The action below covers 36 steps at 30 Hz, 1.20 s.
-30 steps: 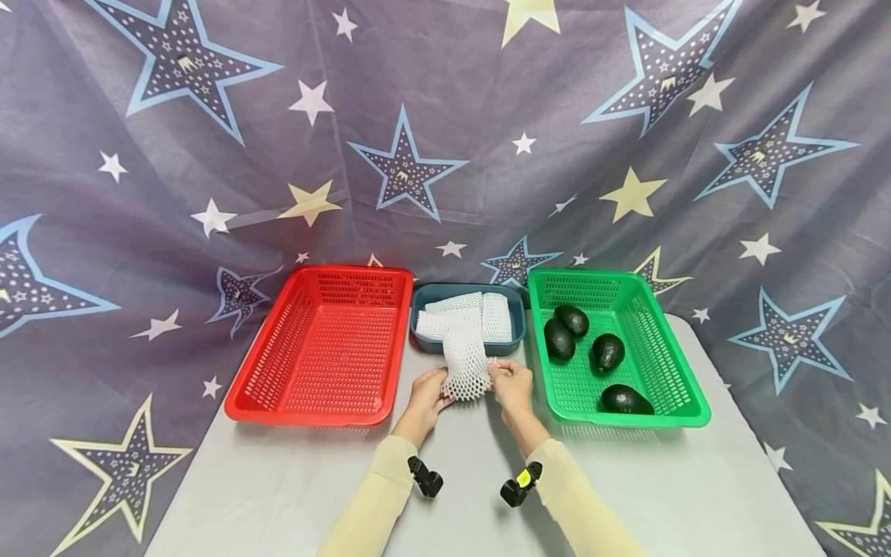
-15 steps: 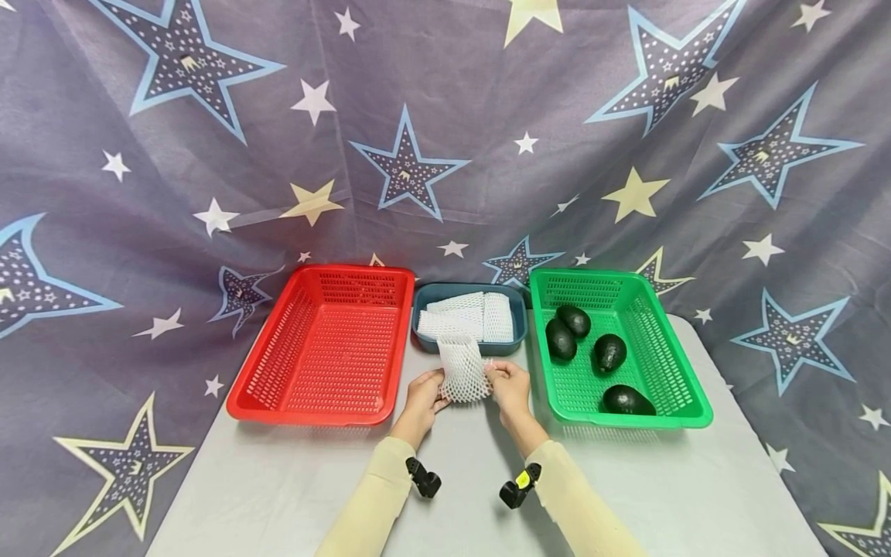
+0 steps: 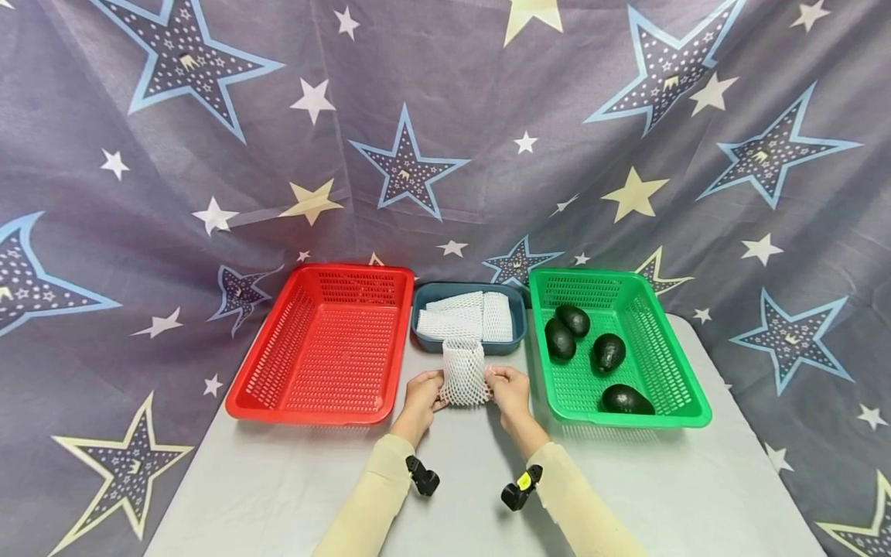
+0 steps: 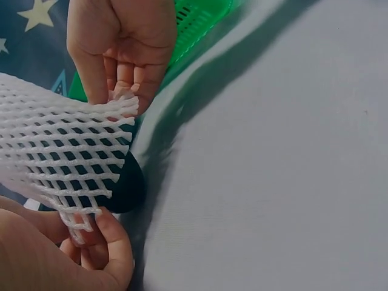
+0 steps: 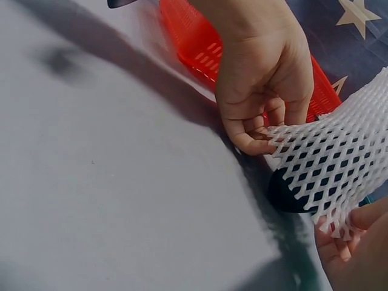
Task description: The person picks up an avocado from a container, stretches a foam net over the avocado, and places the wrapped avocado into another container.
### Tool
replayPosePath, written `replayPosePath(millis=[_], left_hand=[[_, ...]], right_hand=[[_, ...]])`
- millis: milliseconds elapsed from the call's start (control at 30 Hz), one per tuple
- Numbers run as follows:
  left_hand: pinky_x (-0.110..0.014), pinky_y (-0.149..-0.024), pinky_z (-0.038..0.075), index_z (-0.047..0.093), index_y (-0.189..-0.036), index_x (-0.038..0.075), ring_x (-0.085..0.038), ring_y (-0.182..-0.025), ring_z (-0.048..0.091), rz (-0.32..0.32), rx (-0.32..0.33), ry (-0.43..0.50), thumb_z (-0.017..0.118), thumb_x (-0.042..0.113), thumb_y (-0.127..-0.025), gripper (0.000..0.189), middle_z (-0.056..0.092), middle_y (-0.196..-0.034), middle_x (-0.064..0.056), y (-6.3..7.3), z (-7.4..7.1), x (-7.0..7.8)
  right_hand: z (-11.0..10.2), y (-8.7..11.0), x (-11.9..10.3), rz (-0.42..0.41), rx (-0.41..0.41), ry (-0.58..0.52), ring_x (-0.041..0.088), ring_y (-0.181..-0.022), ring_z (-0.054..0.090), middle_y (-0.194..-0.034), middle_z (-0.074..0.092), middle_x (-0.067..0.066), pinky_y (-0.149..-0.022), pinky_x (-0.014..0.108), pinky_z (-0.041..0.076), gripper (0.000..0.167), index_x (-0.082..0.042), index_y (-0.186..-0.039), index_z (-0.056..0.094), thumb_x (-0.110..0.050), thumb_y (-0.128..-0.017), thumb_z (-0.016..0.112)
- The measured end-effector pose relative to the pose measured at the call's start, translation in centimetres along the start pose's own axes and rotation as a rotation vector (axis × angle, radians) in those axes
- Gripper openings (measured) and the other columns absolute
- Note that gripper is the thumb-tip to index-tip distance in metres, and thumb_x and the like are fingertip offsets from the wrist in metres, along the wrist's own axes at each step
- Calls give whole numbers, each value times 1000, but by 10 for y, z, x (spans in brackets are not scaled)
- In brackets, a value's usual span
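Observation:
A white foam net sleeve (image 3: 464,373) stands between my two hands, in front of the blue tray. My left hand (image 3: 421,396) pinches the left side of its near open edge. The right side of that edge is pinched by my right hand (image 3: 510,387). Close up in the left wrist view, the mesh (image 4: 66,142) is stretched wide between the fingertips. A dark rounded shape (image 5: 284,195) shows through the mesh in both wrist views; I cannot tell whether it is inside or behind. More white net sleeves (image 3: 452,319) lie in the blue tray (image 3: 518,340).
At the left stands a red plastic basket (image 3: 240,410) with nothing visible in it. A green basket (image 3: 685,418) at the right holds several dark avocados (image 3: 609,352). Behind the grey-white table (image 3: 459,503) hangs a star-patterned curtain (image 3: 445,139).
The foam sleeve's far end has come off the sleeves in the tray and now stands up straighter, nearer me. Both hands keep their pinch and have moved slightly toward me.

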<state>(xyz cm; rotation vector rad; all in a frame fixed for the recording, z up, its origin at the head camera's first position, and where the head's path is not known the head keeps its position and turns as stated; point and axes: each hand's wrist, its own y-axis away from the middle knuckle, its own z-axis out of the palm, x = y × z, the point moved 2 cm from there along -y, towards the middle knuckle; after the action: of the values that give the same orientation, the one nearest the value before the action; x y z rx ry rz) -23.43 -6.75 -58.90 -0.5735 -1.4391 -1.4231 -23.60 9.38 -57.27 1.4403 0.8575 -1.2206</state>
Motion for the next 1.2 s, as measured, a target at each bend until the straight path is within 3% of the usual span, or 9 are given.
replayPosePath(millis=[467,700,967,1200], left_hand=[[-19,-52,50,68,-111,-12,-7,-61,54,71,78,-75,55,-8,-91,25,62,-80,-2,-3,5,-3],[-18,-51,45,74,-103,-8,-11,-66,52,131,155,-198,61,-4,-87,21,67,-85,-7,-3,7,-3],[-30,-85,46,79,-95,1,-24,-96,63,145,225,-381,67,4,-84,17,76,-101,-12,-1,7,0],[-40,-95,48,80,-94,4,-27,-101,64,135,253,-432,68,6,-84,15,76,-102,-11,-1,7,0]], right_hand=[[6,-1,11,-9,29,52,7,-60,53,-72,61,0,-52,18,49,11,12,-98,66,5,-92,60],[7,-4,17,-14,72,102,6,-58,53,-71,62,0,-50,17,48,13,13,-99,67,6,-92,59],[7,-3,17,-32,98,179,7,-56,53,-69,61,1,-48,17,47,10,11,-94,68,5,-91,60],[7,-3,16,-73,116,265,10,-66,56,-78,67,8,-54,18,46,15,7,-99,71,5,-88,60]])
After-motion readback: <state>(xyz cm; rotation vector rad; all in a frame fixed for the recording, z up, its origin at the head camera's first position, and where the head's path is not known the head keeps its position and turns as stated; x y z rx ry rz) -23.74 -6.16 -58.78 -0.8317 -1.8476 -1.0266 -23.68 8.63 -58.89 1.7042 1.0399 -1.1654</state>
